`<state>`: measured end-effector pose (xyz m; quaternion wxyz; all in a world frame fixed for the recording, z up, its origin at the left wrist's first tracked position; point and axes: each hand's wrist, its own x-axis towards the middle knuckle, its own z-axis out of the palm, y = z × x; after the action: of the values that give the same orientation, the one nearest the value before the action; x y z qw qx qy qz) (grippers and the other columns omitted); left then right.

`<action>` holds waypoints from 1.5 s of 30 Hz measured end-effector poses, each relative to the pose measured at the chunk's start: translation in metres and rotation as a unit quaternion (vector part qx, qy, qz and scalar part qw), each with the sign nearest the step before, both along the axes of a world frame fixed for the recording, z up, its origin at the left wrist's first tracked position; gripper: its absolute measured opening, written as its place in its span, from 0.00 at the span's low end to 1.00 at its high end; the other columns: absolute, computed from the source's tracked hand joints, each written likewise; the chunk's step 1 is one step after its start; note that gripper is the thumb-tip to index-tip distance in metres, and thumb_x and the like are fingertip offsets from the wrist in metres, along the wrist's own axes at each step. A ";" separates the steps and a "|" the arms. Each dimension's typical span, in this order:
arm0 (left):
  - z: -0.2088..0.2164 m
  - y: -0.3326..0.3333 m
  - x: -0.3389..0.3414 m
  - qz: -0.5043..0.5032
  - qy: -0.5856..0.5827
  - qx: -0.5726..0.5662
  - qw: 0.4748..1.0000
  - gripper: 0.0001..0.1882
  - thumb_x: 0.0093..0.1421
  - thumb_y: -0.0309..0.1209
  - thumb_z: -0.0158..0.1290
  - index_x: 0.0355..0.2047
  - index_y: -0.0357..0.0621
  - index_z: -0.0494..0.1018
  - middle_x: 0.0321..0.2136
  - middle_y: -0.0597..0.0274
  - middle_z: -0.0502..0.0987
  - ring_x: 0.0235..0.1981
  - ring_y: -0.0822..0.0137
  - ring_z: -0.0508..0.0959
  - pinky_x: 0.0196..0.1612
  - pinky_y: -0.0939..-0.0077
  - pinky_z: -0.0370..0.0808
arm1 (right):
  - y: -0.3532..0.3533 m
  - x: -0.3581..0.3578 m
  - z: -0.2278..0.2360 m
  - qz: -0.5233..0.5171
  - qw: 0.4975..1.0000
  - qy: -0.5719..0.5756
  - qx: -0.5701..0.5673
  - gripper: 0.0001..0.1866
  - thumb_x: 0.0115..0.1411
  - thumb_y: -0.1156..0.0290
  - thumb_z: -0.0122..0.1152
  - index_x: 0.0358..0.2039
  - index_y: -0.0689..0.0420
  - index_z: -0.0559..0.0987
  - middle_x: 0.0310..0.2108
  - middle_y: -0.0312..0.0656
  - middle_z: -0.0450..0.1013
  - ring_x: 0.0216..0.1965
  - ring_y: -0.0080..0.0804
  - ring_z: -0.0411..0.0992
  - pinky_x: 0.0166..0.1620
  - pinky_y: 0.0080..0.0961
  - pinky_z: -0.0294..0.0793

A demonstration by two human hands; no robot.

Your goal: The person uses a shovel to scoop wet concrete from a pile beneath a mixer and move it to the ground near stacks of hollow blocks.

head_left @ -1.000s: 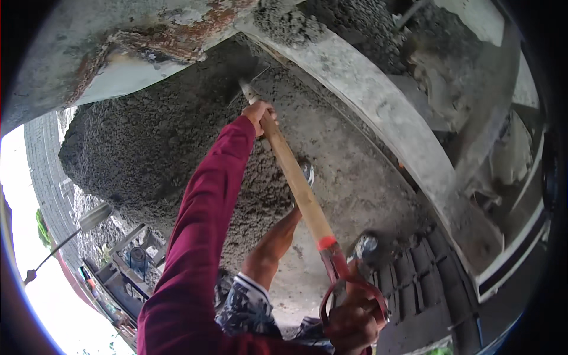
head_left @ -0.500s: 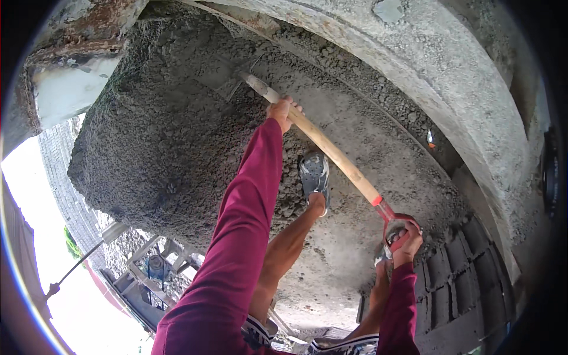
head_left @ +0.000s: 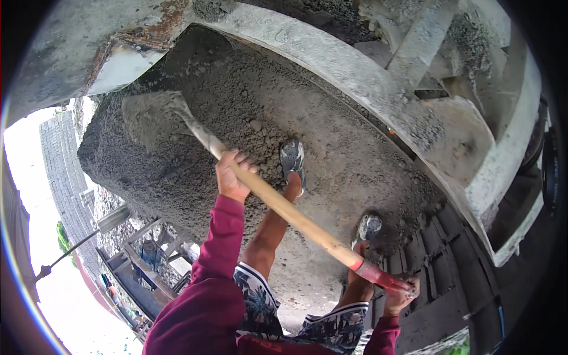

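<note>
Slanting across the middle of the view, a shovel [head_left: 287,207] has its long axis running from ten o'clock down to between four and five, the blade [head_left: 152,117] pointing toward ten and the red grip [head_left: 381,278] at the lower end. The blade is coated in pale grey and sits over a heap of dark grey mix [head_left: 160,171]; whether it touches the heap cannot be told. The left hand [head_left: 234,176] is at the upper part of the wooden shaft, close to the metal socket, its fingers curled around the wood. The right hand [head_left: 403,296] is at the far end of the red grip, its fingers folded over it, though partly hidden. Nearer the centre, a patterned left shoe [head_left: 292,157] rests just beside the heap's edge, and a right shoe [head_left: 370,225] stands on the dusty ground toward four o'clock, just beyond the shaft. Grey blocks [head_left: 441,260] lie in rows past the grip at four. A crusted, curved pale beam [head_left: 337,59] sweeps from twelve round to three, and a block wall [head_left: 65,157] stands at nine. At three, on the very rim, a black part [head_left: 551,171] carries small pale lettering.
</note>
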<state>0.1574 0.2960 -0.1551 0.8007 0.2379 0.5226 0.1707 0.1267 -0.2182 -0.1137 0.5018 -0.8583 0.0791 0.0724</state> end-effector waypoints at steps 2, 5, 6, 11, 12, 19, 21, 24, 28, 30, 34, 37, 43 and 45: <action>0.044 -0.003 -0.034 0.013 -0.040 0.012 0.999 0.09 0.55 0.32 0.52 0.22 0.53 0.62 0.15 0.76 0.57 0.17 0.75 0.63 0.21 0.77 0.64 | -0.004 -0.002 0.038 -0.006 0.998 0.044 0.039 0.13 0.50 0.64 0.61 0.26 0.59 0.69 0.20 0.36 0.68 0.17 0.22 0.66 0.22 0.20 0.65; 0.056 -0.027 -0.050 0.006 0.068 0.039 0.997 0.09 0.54 0.33 0.54 0.25 0.52 0.63 0.18 0.74 0.60 0.18 0.74 0.64 0.21 0.73 0.65 | -0.028 -0.019 0.087 -0.019 0.982 0.172 0.081 0.15 0.50 0.64 0.64 0.29 0.59 0.69 0.22 0.37 0.69 0.18 0.23 0.67 0.22 0.22 0.67; 0.049 -0.045 -0.043 0.005 0.131 0.048 0.990 0.08 0.54 0.33 0.54 0.27 0.51 0.64 0.19 0.72 0.61 0.18 0.73 0.65 0.21 0.72 0.65 | -0.039 -0.030 0.103 -0.024 0.963 0.251 0.090 0.16 0.50 0.65 0.65 0.31 0.60 0.69 0.23 0.38 0.70 0.18 0.23 0.67 0.21 0.23 0.68; -0.006 -0.083 0.017 -0.042 0.162 -0.052 0.985 0.08 0.54 0.28 0.55 0.26 0.42 0.65 0.19 0.61 0.67 0.16 0.66 0.69 0.18 0.66 0.69 | 0.008 -0.026 0.193 -0.205 0.884 0.347 0.235 0.12 0.52 0.74 0.61 0.35 0.60 0.68 0.23 0.36 0.68 0.16 0.25 0.65 0.19 0.27 0.71; -0.018 -0.081 0.031 -0.065 0.183 -0.058 0.979 0.08 0.54 0.27 0.55 0.26 0.42 0.65 0.19 0.61 0.67 0.16 0.67 0.69 0.19 0.65 0.69 | 0.036 -0.010 0.201 -0.197 0.883 0.350 0.241 0.12 0.53 0.74 0.61 0.35 0.60 0.68 0.23 0.36 0.67 0.16 0.25 0.65 0.19 0.28 0.71; -0.132 0.242 0.134 -0.262 0.272 0.016 0.926 0.05 0.61 0.28 0.48 0.30 0.41 0.64 0.21 0.62 0.67 0.20 0.65 0.69 0.27 0.65 0.72 | 0.346 0.086 0.118 -0.194 0.802 0.331 0.458 0.11 0.53 0.76 0.59 0.35 0.59 0.68 0.22 0.35 0.65 0.15 0.25 0.64 0.18 0.29 0.71; -0.158 0.334 0.156 -0.239 0.289 0.078 0.924 0.04 0.61 0.28 0.48 0.30 0.42 0.65 0.21 0.63 0.67 0.21 0.66 0.69 0.28 0.66 0.72 | 0.391 0.078 0.045 -0.155 0.814 0.320 0.459 0.10 0.54 0.77 0.58 0.35 0.58 0.68 0.21 0.35 0.64 0.15 0.26 0.64 0.18 0.29 0.71; -0.198 0.365 0.156 -0.209 0.248 0.111 0.939 0.04 0.61 0.28 0.48 0.32 0.41 0.66 0.21 0.62 0.68 0.22 0.66 0.70 0.27 0.65 0.72 | 0.407 0.068 -0.047 -0.150 0.808 0.351 0.448 0.08 0.54 0.78 0.58 0.32 0.57 0.68 0.20 0.36 0.64 0.16 0.27 0.66 0.20 0.29 0.71; -0.236 0.331 0.152 -0.145 0.223 0.154 0.952 0.03 0.60 0.28 0.49 0.33 0.44 0.67 0.20 0.63 0.67 0.20 0.64 0.69 0.25 0.66 0.72 | 0.371 0.076 -0.109 -0.227 0.774 0.442 0.393 0.08 0.52 0.76 0.61 0.29 0.56 0.70 0.17 0.36 0.64 0.14 0.27 0.64 0.19 0.27 0.69; -0.239 0.315 0.142 -0.127 0.214 0.147 0.957 0.03 0.60 0.27 0.49 0.33 0.43 0.67 0.21 0.62 0.67 0.20 0.64 0.69 0.25 0.65 0.72 | 0.362 0.087 -0.114 -0.264 0.796 0.396 0.373 0.06 0.52 0.74 0.61 0.28 0.56 0.71 0.16 0.36 0.64 0.14 0.27 0.62 0.17 0.27 0.66; -0.226 0.220 0.136 -0.111 0.225 0.094 0.964 0.07 0.61 0.28 0.51 0.37 0.40 0.65 0.24 0.60 0.68 0.22 0.64 0.72 0.26 0.61 0.73 | 0.280 0.076 -0.105 -0.263 0.825 0.369 0.338 0.06 0.51 0.72 0.61 0.26 0.55 0.72 0.15 0.35 0.63 0.13 0.27 0.62 0.15 0.27 0.64; -0.200 0.149 0.115 -0.087 0.197 0.046 0.976 0.06 0.60 0.27 0.50 0.35 0.43 0.65 0.24 0.61 0.68 0.20 0.65 0.71 0.25 0.61 0.72 | 0.211 0.062 -0.075 -0.297 0.839 0.351 0.291 0.07 0.50 0.71 0.60 0.27 0.55 0.71 0.14 0.35 0.62 0.13 0.26 0.61 0.14 0.25 0.63; -0.082 0.011 0.054 -0.018 0.108 -0.033 0.993 0.07 0.55 0.27 0.53 0.30 0.47 0.64 0.22 0.65 0.66 0.19 0.66 0.68 0.24 0.65 0.69 | 0.060 0.038 0.021 -0.232 0.886 0.297 0.271 0.09 0.49 0.69 0.60 0.25 0.55 0.69 0.14 0.36 0.62 0.10 0.26 0.61 0.13 0.24 0.63; -0.035 -0.014 0.028 0.006 0.067 -0.051 0.996 0.09 0.52 0.28 0.54 0.27 0.50 0.64 0.21 0.68 0.64 0.19 0.68 0.66 0.24 0.68 0.68 | 0.015 0.030 0.050 -0.135 0.927 0.253 0.243 0.11 0.49 0.67 0.61 0.25 0.56 0.67 0.15 0.37 0.65 0.11 0.26 0.64 0.13 0.24 0.65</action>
<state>0.1854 0.2816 -0.1897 0.7736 0.2047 0.5849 0.1324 0.1570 -0.2036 -0.0639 0.6633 -0.6444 0.2988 0.2356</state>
